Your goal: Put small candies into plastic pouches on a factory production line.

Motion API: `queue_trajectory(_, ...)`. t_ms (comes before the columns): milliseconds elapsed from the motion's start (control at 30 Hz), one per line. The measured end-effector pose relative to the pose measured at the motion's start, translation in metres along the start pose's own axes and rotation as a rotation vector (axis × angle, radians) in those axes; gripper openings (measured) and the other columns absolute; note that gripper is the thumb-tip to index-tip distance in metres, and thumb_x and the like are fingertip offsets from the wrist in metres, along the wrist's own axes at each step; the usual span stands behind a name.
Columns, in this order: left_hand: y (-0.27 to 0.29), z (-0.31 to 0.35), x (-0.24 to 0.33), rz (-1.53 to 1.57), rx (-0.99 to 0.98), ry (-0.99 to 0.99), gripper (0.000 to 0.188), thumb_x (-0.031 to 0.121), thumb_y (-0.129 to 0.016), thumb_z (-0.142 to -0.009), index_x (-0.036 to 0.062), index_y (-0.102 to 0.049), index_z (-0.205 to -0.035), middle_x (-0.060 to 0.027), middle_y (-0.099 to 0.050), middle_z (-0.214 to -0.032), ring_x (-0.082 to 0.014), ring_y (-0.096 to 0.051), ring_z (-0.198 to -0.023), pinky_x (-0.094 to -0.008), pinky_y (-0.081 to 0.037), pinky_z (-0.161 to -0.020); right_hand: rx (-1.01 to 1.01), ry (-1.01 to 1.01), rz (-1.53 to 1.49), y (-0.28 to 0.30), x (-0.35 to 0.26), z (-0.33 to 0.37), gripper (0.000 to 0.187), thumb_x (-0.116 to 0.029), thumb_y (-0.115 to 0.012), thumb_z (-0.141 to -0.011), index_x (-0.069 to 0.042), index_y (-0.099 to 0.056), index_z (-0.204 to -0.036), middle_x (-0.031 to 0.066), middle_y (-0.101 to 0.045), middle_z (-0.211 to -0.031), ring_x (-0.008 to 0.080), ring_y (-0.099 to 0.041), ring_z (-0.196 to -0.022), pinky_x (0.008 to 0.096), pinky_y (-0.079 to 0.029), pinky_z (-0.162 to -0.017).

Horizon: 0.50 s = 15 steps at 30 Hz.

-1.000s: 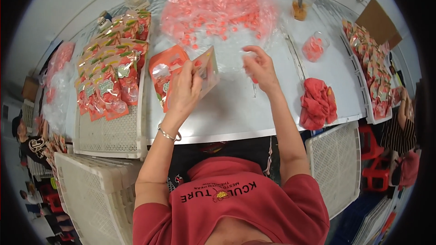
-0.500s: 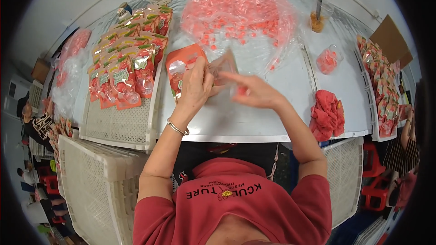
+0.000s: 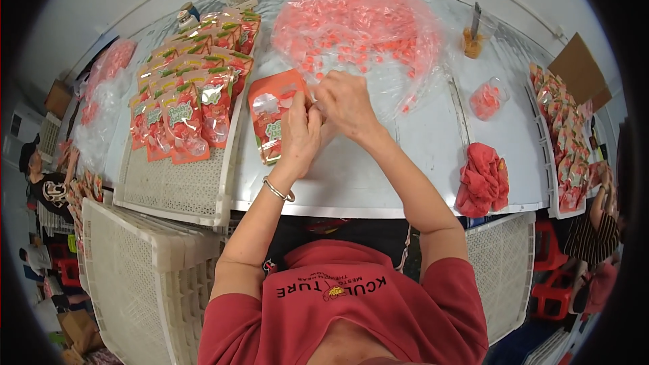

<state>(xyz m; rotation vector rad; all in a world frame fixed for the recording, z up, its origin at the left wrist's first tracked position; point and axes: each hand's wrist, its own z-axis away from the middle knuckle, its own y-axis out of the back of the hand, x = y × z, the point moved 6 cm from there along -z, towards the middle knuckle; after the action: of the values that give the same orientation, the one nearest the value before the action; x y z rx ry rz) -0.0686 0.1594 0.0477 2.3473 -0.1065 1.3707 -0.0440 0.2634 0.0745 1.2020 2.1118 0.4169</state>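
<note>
Both hands have drawn together: left hand (image 3: 299,136) and right hand (image 3: 347,103) pinch the orange pouch's (image 3: 275,116) top edge, just below the candy heap (image 3: 358,27).

The person wears a red short-sleeved cotton top (image 3: 351,311) with a line of dark printed lettering and a small orange and yellow emblem across the chest. The sleeves end above the elbows, leaving both forearms bare. A thin silver metal bangle (image 3: 278,191) circles the left wrist
</note>
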Motion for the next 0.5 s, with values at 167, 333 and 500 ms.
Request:
queue_trajectory(167,-0.004,-0.006,-0.001,-0.134,0.006,-0.090,0.009,0.006,-0.045,-0.084,-0.0029,-0.041,-0.085,-0.0194,-0.051,-0.065,-0.0355,-0.051,-0.059,-0.0420,-0.040,-0.056,0.010,-0.049,-0.114,0.000,0.030,-0.009,0.020,-0.023,-0.055,-0.083,-0.006,-0.065,-0.081,0.0085,-0.059,-0.076,0.0266,-0.054,-0.071,0.0375,-0.040,-0.064)
queue_trajectory(333,0.026,-0.009,-0.011,-0.116,0.032,-0.071,0.008,0.005,-0.047,-0.082,-0.0015,-0.042,-0.080,-0.0159,-0.049,-0.063,-0.0261,-0.049,-0.055,-0.0373,-0.040,-0.054,-0.143,0.179,-0.204,0.018,-0.019,0.012,0.029,-0.033,-0.059,-0.081,-0.006,-0.064,-0.087,0.0094,-0.059,-0.081,0.0286,-0.055,-0.075,0.0387,-0.041,-0.067)
queue_trajectory(500,0.046,-0.011,-0.026,0.000,0.085,0.032,0.014,0.004,-0.048,-0.082,-0.0009,-0.040,-0.072,-0.0061,-0.043,-0.062,-0.0113,-0.042,-0.060,-0.0288,-0.039,-0.054,-0.528,0.033,-0.409,0.002,-0.015,0.028,0.043,-0.041,-0.061,-0.081,-0.003,-0.062,-0.100,0.0113,-0.063,-0.097,0.0271,-0.058,-0.094,0.0411,-0.043,-0.083)
